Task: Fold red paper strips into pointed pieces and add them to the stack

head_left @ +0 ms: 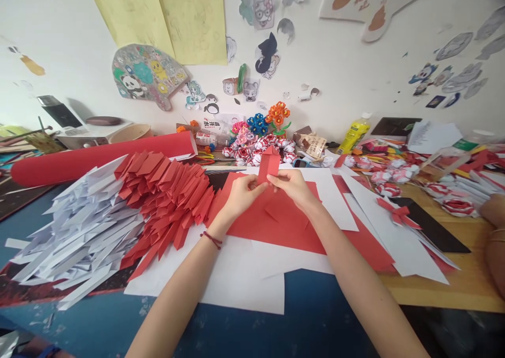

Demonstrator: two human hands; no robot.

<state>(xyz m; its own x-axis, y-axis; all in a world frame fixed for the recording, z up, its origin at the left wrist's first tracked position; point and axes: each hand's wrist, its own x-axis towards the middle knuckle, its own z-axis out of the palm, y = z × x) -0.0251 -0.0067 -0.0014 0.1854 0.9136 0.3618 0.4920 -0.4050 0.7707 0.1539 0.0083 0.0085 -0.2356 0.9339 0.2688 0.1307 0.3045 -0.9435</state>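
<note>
Folded red paper piece (pixel 269 164), one: upright, grip of left hand (pixel 245 192) and right hand (pixel 291 185) both closed on it, above red sheet (pixel 276 221).

- on my feed, a folded red paper strip (pixel 269 166), creased, its top end pointed
- i see it roughly upright above the red sheet (pixel 252 218)

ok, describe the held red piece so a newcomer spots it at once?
Start at the large red sheet in mid-view. Over its far part, the left hand and right hand pinch a small folded red piece with a pointed top. Unlike the red strips heaped to the left, it's held up.
</note>
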